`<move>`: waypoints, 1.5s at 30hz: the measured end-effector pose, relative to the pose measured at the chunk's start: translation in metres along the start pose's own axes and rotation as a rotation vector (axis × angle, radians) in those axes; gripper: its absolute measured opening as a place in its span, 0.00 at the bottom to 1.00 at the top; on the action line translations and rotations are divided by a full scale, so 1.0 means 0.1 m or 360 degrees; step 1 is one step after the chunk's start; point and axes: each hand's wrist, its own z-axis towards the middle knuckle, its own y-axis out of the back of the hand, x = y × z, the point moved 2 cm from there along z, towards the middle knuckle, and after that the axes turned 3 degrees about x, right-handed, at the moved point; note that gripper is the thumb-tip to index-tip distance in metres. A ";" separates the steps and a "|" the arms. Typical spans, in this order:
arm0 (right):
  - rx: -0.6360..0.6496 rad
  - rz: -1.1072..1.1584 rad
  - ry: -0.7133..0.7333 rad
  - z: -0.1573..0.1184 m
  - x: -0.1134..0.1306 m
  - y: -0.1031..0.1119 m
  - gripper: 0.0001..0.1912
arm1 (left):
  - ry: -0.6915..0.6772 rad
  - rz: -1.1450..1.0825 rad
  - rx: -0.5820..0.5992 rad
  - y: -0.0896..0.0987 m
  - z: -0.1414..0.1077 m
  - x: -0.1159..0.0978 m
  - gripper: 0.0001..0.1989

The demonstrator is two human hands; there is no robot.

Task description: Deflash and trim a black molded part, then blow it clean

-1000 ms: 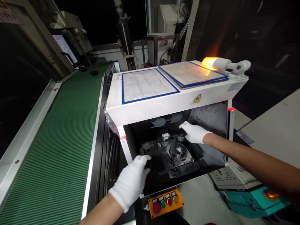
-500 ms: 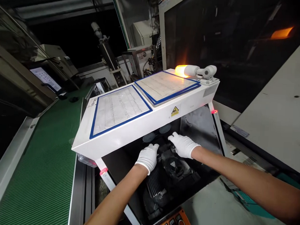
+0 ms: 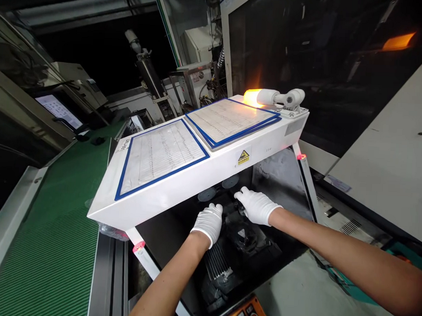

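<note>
**2 gloved hands on a black part inside the white machine**

Both hands are in white gloves and reach into the dark opening under the white machine housing (image 3: 196, 176). The left hand (image 3: 208, 221) lies palm down on the near left edge of a black moulded part (image 3: 244, 236), fingers curled over its top. The right hand (image 3: 256, 205) rests on the far upper edge of the same part, fingers bent around a small fitting there; how firmly either hand clamps I cannot tell, but both are in contact with the part and neither is spread flat.

The black part sits on the dark floor of the opening, between the 2 hands, with a ribbed, finned section (image 3: 217, 265) running toward the viewer just below the left wrist. Just above the hands hang 2 round grey suction cups (image 3: 218, 188) under the housing.

On top of the housing lie 2 blue-edged sheets (image 3: 162, 151) of printed tables, side by side, and an amber lamp (image 3: 253, 97) glows at its far right corner. A yellow warning sticker (image 3: 243, 156) marks the front face. To the left runs a green ribbed conveyor belt (image 3: 46, 244). An orange button box (image 3: 241, 315) peeks in at the bottom edge.
</note>
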 end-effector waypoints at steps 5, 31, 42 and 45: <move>0.0025 -0.0012 -0.0024 0.00 -0.01 -0.04 0.26 | -0.0064 -0.0115 -0.0036 -0.14 0.08 0.02 0.21; -0.0046 -0.0040 -0.0137 -0.04 0.08 -0.17 0.27 | 0.0107 -0.0356 -0.0014 -0.10 0.00 -0.10 0.26; -0.0243 0.0001 -0.0092 -0.01 -0.05 -0.35 0.28 | 0.0152 -0.0408 -0.0132 -0.19 0.03 -0.12 0.25; -0.0296 -0.0004 -0.0094 0.00 -0.04 -0.39 0.27 | 0.0198 -0.0463 -0.0222 -0.22 -0.01 -0.13 0.22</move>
